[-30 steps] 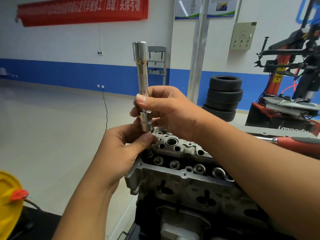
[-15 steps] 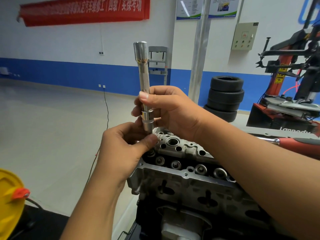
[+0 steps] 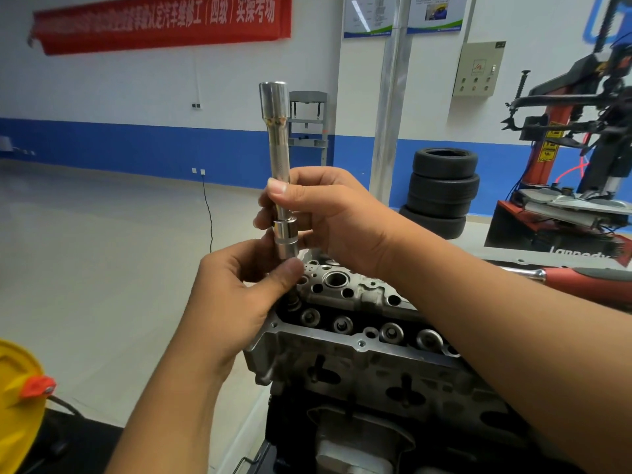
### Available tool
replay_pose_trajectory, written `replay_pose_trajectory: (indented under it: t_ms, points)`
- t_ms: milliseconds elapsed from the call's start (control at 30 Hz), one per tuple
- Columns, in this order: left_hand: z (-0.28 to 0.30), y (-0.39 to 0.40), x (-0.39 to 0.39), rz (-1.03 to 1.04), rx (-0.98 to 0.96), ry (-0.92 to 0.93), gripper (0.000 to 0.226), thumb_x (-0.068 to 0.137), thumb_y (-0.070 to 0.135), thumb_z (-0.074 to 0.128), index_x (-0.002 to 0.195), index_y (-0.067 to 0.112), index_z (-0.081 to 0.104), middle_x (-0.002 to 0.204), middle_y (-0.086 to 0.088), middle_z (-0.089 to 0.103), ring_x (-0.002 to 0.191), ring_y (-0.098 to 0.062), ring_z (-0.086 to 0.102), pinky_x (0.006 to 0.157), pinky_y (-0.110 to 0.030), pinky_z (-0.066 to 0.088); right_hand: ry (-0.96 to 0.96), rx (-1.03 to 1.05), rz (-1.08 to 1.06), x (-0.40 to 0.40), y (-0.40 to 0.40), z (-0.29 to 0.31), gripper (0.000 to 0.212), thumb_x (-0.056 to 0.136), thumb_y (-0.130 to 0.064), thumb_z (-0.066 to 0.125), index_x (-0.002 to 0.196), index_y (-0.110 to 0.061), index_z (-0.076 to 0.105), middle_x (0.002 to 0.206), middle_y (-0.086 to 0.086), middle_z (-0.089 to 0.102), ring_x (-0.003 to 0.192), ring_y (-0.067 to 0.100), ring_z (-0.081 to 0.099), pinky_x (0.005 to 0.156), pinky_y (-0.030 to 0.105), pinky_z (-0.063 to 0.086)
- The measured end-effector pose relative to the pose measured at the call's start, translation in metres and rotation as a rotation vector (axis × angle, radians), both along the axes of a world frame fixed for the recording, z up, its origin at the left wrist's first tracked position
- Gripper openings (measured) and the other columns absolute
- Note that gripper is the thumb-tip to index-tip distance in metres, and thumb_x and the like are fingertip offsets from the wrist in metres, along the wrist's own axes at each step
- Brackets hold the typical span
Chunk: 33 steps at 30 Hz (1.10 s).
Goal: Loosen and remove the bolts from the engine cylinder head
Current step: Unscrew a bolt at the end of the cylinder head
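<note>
At centre frame our right hand [image 3: 318, 213] grips the extension bar [image 3: 278, 159] while our left hand [image 3: 239, 289] pinches its socket [image 3: 286, 242] above the cylinder head [image 3: 359, 340], so we judge loosening not yet begun.

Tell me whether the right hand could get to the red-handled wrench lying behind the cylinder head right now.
Probably not straight away: the right hand grips the extension bar and would have to release it first. The path looks open, since the red-handled wrench lies uncovered beyond the right forearm.

Red banner [image 3: 160, 23]: "(四级) 实操考场"; machine base [image 3: 578, 256]: "lannedy".
</note>
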State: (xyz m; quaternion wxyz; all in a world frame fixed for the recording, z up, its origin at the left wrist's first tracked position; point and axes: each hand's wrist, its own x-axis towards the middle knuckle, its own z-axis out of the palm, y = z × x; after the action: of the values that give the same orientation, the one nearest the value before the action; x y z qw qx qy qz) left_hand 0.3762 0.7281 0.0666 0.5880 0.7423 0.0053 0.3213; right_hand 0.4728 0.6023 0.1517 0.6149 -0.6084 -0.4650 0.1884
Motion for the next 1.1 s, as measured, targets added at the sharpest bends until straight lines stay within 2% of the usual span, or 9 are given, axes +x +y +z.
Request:
replay_pose_trajectory:
  t_ms: [133, 300, 400, 467, 600, 767, 833, 967, 1100]
  points:
    - [-0.002, 0.006, 0.001, -0.018, 0.068, 0.018, 0.035, 0.097, 0.016, 0.070, 0.097, 0.051, 0.078, 0.094, 0.010, 0.081, 0.092, -0.008, 0.075, 0.083, -0.035, 0.053, 0.000, -0.001, 0.006, 0.000, 0.000, 0.000, 0.023, 0.092, -0.031, 0.067, 0.096, -0.008, 0.068, 0.089, 0.010, 0.075, 0.080, 0.029, 0.071, 0.076, 0.040, 0.056]
    - [0.000, 0.000, 0.003, 0.064, -0.032, -0.022, 0.033, 0.059, 0.048, 0.083, 0.092, 0.045, 0.080, 0.088, 0.011, 0.080, 0.088, -0.015, 0.076, 0.089, -0.043, 0.057, 0.007, 0.007, 0.007, -0.002, 0.001, 0.001, 0.023, 0.092, -0.032, 0.067, 0.096, -0.009, 0.069, 0.088, 0.010, 0.074, 0.079, 0.028, 0.071, 0.074, 0.038, 0.057]
    - [-0.001, 0.003, 0.001, -0.062, -0.003, 0.056, 0.017, 0.083, 0.038, 0.075, 0.098, 0.046, 0.080, 0.097, 0.010, 0.081, 0.101, -0.020, 0.074, 0.099, -0.055, 0.054, -0.003, 0.005, 0.002, -0.001, 0.000, 0.001, 0.022, 0.093, -0.031, 0.068, 0.094, -0.010, 0.069, 0.088, 0.010, 0.074, 0.080, 0.028, 0.071, 0.075, 0.038, 0.057]
    - [-0.002, 0.001, 0.002, -0.033, 0.023, 0.039, 0.021, 0.089, 0.026, 0.077, 0.094, 0.045, 0.080, 0.092, 0.009, 0.081, 0.094, -0.015, 0.075, 0.094, -0.052, 0.056, -0.002, 0.004, 0.003, -0.001, 0.000, 0.001, 0.022, 0.093, -0.032, 0.068, 0.094, -0.010, 0.069, 0.089, 0.011, 0.074, 0.082, 0.029, 0.072, 0.076, 0.039, 0.057]
    - [0.000, -0.006, 0.004, 0.087, -0.061, -0.058, 0.029, 0.055, 0.045, 0.086, 0.080, 0.034, 0.079, 0.076, 0.003, 0.078, 0.072, -0.014, 0.075, 0.075, -0.038, 0.058, 0.001, 0.003, 0.011, -0.002, 0.001, 0.001, 0.023, 0.094, -0.031, 0.067, 0.096, -0.008, 0.069, 0.089, 0.010, 0.074, 0.081, 0.029, 0.070, 0.073, 0.036, 0.057]
    - [-0.002, 0.005, 0.001, -0.125, -0.005, 0.029, 0.026, 0.095, 0.021, 0.068, 0.101, 0.042, 0.081, 0.100, 0.005, 0.082, 0.094, -0.008, 0.076, 0.085, -0.032, 0.051, -0.012, 0.003, -0.006, -0.001, 0.000, 0.001, 0.019, 0.091, -0.031, 0.069, 0.091, -0.012, 0.069, 0.088, 0.010, 0.074, 0.080, 0.028, 0.070, 0.076, 0.040, 0.054]
    - [-0.003, 0.006, 0.004, -0.044, -0.005, 0.006, 0.030, 0.093, 0.011, 0.072, 0.094, 0.039, 0.082, 0.094, 0.004, 0.082, 0.092, -0.012, 0.077, 0.090, -0.039, 0.054, -0.011, 0.001, 0.000, -0.001, 0.000, 0.001, 0.020, 0.091, -0.031, 0.068, 0.092, -0.012, 0.070, 0.088, 0.010, 0.075, 0.080, 0.029, 0.070, 0.076, 0.040, 0.055]
    - [-0.001, 0.001, 0.004, 0.042, -0.069, -0.017, 0.029, 0.062, 0.039, 0.084, 0.091, 0.039, 0.081, 0.088, 0.008, 0.081, 0.086, -0.013, 0.077, 0.086, -0.038, 0.056, -0.005, 0.004, 0.012, -0.001, 0.001, 0.001, 0.023, 0.093, -0.031, 0.067, 0.096, -0.009, 0.070, 0.089, 0.010, 0.075, 0.079, 0.027, 0.070, 0.071, 0.035, 0.057]
    - [-0.001, 0.002, 0.001, -0.100, -0.030, 0.062, 0.024, 0.093, 0.022, 0.070, 0.100, 0.042, 0.081, 0.097, 0.005, 0.082, 0.098, -0.014, 0.077, 0.102, -0.050, 0.053, 0.015, 0.011, 0.019, -0.001, 0.000, 0.001, 0.021, 0.092, -0.031, 0.068, 0.093, -0.009, 0.070, 0.087, 0.011, 0.075, 0.077, 0.027, 0.071, 0.068, 0.034, 0.058]
